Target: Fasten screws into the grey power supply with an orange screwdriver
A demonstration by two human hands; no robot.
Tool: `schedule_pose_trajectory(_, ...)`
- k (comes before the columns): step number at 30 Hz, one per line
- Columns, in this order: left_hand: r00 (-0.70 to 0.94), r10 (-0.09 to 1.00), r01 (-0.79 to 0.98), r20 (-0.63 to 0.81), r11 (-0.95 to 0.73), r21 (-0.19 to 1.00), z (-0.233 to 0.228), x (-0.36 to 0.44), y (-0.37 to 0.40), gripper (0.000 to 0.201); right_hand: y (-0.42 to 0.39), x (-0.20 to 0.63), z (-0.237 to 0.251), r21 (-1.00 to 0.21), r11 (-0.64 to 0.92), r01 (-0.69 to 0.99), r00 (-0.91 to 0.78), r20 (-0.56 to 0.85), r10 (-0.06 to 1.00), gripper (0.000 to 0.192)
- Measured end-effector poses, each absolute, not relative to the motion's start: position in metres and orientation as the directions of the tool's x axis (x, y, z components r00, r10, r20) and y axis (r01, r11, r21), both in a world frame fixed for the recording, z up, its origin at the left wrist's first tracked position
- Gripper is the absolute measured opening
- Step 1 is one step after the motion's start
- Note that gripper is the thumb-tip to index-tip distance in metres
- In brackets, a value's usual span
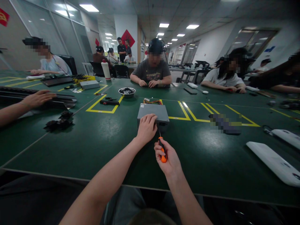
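A grey metal computer power supply (153,112) lies on the green table in front of me, with coloured cables (152,101) bunched at its far side. My left hand (147,127) is on its near left part, fingers over the top edge, steadying it. In my right hand (169,154) is an orange and black screwdriver (163,151), its handle gripped between thumb and fingers. The thin shaft points up toward the near face of the power supply. Whether the tip touches a screw cannot be made out, as the near face is dark and partly covered by my left hand.
A metal bowl (127,92) of small parts and a black tool (109,102) lie beyond, left. Black pieces (58,122) sit at left near another person's hand (38,99). White devices (273,161) lie right. A person (152,67) sits opposite.
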State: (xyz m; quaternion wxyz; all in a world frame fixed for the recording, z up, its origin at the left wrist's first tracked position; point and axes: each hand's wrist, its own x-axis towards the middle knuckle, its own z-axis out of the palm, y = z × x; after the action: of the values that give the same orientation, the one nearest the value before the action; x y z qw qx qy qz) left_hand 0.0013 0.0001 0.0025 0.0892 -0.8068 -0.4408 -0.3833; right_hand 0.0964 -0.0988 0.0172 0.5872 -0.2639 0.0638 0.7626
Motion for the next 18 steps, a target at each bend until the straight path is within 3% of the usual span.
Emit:
schedule_pose_trajectory(9,0.288,0.653,0.787,0.7,-0.578,0.215,0.0016,0.0028,0.0024,0.026,-0.1009,0.0983,0.0142,-0.141,-0.377,-0.915,-0.275,-0.464,0.842,0.017)
schedule_pose_trajectory(15,0.288,0.664,0.796,0.69,-0.566,0.213,0.0039,0.0024,0.0013,0.025,-0.1004,0.0964,0.021,-0.261,-0.316,-0.912,-0.151,-0.502,0.852,0.006)
schedule_pose_trajectory(18,0.296,0.664,0.794,0.687,-0.57,0.209,0.0042,0.002,0.0007,0.026,-0.1009,0.0953,0.0191,-0.266,-0.309,-0.913,-0.122,-0.544,0.83,0.006)
